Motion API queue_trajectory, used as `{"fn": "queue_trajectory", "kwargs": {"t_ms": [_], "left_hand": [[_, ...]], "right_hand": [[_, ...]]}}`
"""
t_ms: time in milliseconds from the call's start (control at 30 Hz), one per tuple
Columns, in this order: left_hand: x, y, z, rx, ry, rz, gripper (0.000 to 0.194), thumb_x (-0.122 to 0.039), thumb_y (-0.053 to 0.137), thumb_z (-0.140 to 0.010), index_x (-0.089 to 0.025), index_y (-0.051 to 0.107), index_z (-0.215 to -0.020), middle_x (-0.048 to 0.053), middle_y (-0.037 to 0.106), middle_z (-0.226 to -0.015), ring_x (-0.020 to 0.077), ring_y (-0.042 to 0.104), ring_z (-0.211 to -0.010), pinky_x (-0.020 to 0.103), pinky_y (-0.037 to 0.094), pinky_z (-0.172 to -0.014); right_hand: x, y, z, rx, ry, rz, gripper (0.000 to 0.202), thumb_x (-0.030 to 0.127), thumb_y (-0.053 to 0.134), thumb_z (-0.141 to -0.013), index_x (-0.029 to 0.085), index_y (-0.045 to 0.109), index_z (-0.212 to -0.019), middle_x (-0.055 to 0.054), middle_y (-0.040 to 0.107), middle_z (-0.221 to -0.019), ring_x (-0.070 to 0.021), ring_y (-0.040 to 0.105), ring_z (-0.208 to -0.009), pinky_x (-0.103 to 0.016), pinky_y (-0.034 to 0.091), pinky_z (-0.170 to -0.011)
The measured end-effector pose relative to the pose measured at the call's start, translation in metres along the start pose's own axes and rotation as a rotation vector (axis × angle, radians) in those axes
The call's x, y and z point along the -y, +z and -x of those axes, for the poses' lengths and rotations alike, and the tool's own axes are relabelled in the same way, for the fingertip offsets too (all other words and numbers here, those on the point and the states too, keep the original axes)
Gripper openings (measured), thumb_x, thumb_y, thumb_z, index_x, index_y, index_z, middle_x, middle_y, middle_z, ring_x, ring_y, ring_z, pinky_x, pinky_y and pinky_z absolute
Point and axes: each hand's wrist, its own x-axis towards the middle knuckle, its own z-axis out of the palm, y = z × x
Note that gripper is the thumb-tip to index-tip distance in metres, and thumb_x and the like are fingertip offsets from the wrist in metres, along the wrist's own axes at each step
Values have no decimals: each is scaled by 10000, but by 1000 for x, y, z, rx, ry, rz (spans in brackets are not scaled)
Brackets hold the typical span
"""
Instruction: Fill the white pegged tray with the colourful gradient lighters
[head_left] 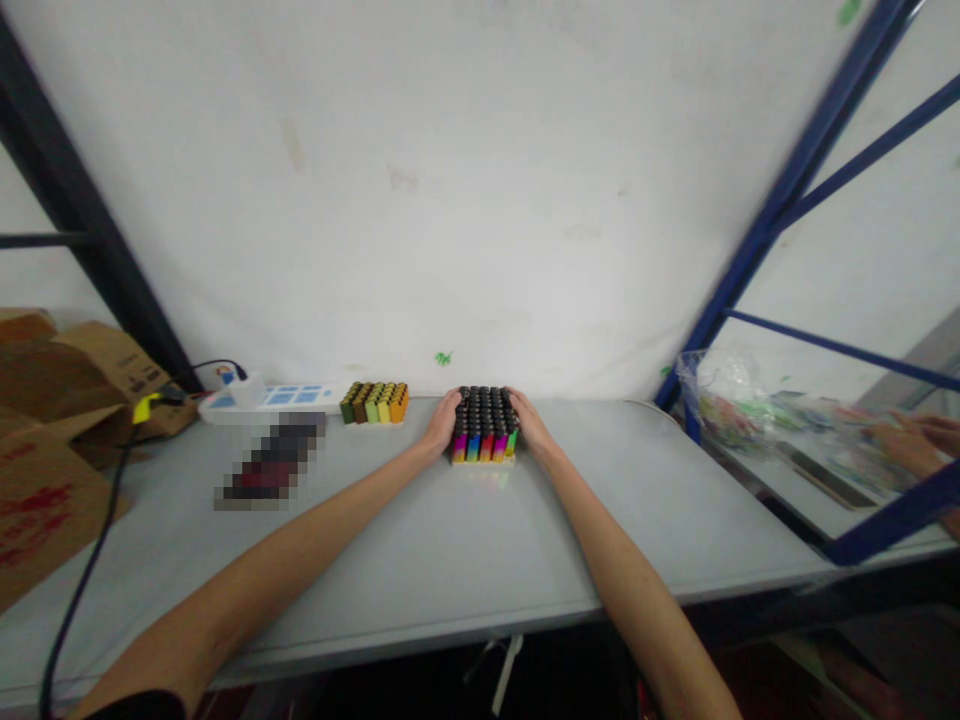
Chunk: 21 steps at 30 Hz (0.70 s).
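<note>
A tray of lighters (486,425) with black tops and rainbow-coloured bodies stands upright on the grey table, near the wall. My left hand (443,420) presses against its left side, and my right hand (529,418) grips the right side, so the tray sits between both. The far fingertips are partly hidden behind the lighters. Left of my left hand, apart from it, stands a smaller block of green, brown, yellow and orange cylinders (375,403) on a pale base.
A white power strip (296,397) with a plugged-in adapter lies along the wall. A pixelated item (274,460) rests before it. Cardboard boxes (52,490) and a black cable are at left. Beyond the blue frame (750,250) at right are plastic bags (727,395) and another person's hands (904,445).
</note>
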Motion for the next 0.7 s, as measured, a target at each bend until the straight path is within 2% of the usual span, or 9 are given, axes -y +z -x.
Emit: {"fn": "queue_trajectory", "kwargs": {"t_ms": [133,233,333,400,500,567,700], "left_hand": [[1,0,2,40,-44,22,331,-389,611,-859,-183,689,-1105,67,730,-1172,260,627,-1173,396,436,-1102],[3,0,3,60,-72,29,408,-441,660,-828,-191,670,-1150,70,734,-1155,263,659,-1122,396,483,-1043],[6,2,2,62,-74,15,425,-470,649,-837,-201,661,-1167,71,729,-1183,264,654,-1149,402,472,-1063],[5,3,-1,54,-64,-12,414,-479,615,-864,-207,661,-1173,78,710,-1247,273,614,-1233,417,424,-1121],[-3,4,-10,41,-30,-83,399,-454,624,-865,-212,664,-1179,104,625,-1406,299,473,-1409,441,282,-1221],[-12,5,-17,44,19,-138,414,-415,683,-823,-215,666,-1185,111,538,-1505,301,363,-1489,421,181,-1260],[-29,11,-28,127,175,-234,443,-300,728,-744,-200,669,-1172,106,426,-1595,273,240,-1547,364,82,-1275]], "right_hand": [[4,4,5,1,-18,-39,634,689,578,-844,207,680,-1243,-79,640,-1394,-249,512,-1348,-415,294,-1220],[3,9,6,-23,46,-79,617,644,635,-824,220,657,-1272,-75,666,-1351,-258,547,-1309,-430,336,-1197],[1,13,5,-35,115,-126,622,608,653,-805,245,627,-1309,-61,671,-1342,-265,575,-1282,-447,386,-1164],[3,13,4,-25,120,-131,634,627,607,-833,246,604,-1340,-61,645,-1386,-260,553,-1315,-450,385,-1166],[12,11,1,-5,88,-48,687,658,516,-891,236,530,-1433,-75,549,-1500,-251,473,-1404,-451,331,-1204],[21,11,-3,-4,19,86,702,641,499,-907,228,490,-1476,-78,463,-1572,-245,398,-1464,-443,256,-1244],[28,19,-13,24,-179,387,685,558,532,-900,180,510,-1471,-92,359,-1634,-261,241,-1542,-443,95,-1289]]}}
